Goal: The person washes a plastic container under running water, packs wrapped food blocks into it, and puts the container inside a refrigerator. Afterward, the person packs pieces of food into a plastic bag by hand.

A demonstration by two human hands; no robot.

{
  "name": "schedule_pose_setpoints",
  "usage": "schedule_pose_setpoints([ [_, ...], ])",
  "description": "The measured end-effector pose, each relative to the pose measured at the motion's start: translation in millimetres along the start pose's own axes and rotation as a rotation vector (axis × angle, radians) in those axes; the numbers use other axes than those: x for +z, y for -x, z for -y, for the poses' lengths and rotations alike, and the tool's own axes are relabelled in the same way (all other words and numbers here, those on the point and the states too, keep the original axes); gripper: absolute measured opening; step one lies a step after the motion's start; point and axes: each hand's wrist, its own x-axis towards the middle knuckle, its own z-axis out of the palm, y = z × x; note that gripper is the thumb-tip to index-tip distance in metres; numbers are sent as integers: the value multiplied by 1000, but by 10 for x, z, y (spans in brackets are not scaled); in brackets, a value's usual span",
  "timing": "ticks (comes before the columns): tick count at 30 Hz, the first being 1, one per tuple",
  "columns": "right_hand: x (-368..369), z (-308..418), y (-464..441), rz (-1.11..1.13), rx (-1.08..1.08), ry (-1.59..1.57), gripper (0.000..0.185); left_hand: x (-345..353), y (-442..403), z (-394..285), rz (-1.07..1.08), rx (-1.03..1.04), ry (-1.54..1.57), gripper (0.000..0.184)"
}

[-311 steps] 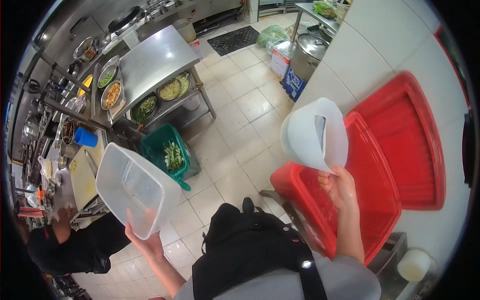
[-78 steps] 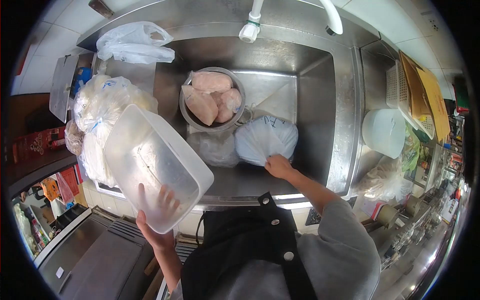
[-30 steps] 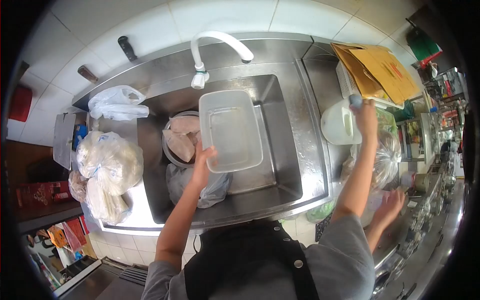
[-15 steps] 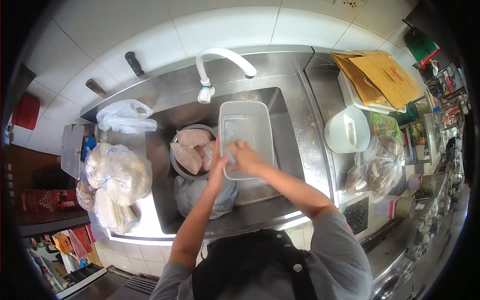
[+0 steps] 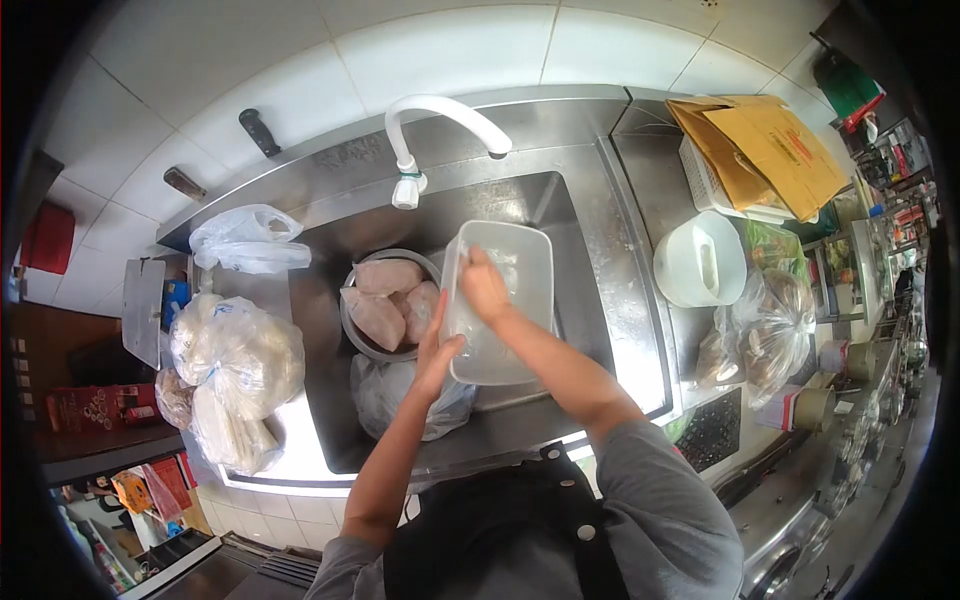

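Wall [image 5: 450, 50]: white tiles behind a steel sink [image 5: 580, 265] and white tap [image 5: 403, 190].
Tub [image 5: 530, 265]: clear, held over the sink, beside the bowl [image 5: 372, 350].
Bowl: in the sink, holding pale pink meat [image 5: 378, 315].
Left hand [image 5: 435, 365]: grips the tub's left wall.
Right hand [image 5: 482, 287]: curled inside the tub; cannot tell if it grasps anything.
Around: bag [image 5: 395, 400] at the bowl's near side; stuffed bags [image 5: 240, 350] left; jug [image 5: 670, 270] and cardboard [image 5: 775, 150] right.
Since half a second ago: right hand shifted toward the tub's far end.

Plastic container [image 5: 522, 272] | translucent, rectangular | open side up | held over sink [image 5: 585, 285]
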Motion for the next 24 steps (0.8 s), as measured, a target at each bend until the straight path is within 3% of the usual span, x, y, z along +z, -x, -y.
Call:
schedule_pose_setpoints([
  [6,-37,-180,-107,-10,2,155,27,42,-17,11,-116,64,-36,83],
  [8,-45,-263,-109,-6,170,195,28,7,-45,-43,-160,102,-29,83],
  [12,37,-175,-50,-36,323,195,27,-69,-84,-32,-128,237,-299,82],
  [14,-39,-18,84,280,554,158,27,-72,-114,-21,-89,270,-344,82],
  [18,-32,206,443,532,562,47,27,-68,-172,-98,-154,226,-198,81],
  [21,1,-9,305,367,476,0,27,-53,-107,-67,-136,215,-115,80],
  [23,-9,-194,12,-33,508,-2,28,15,-43,-63,-98,197,-109,79],
  [24,-10,-196,-1,-38,507,-2,28,68,-7,-71,-112,187,-172,79],
])
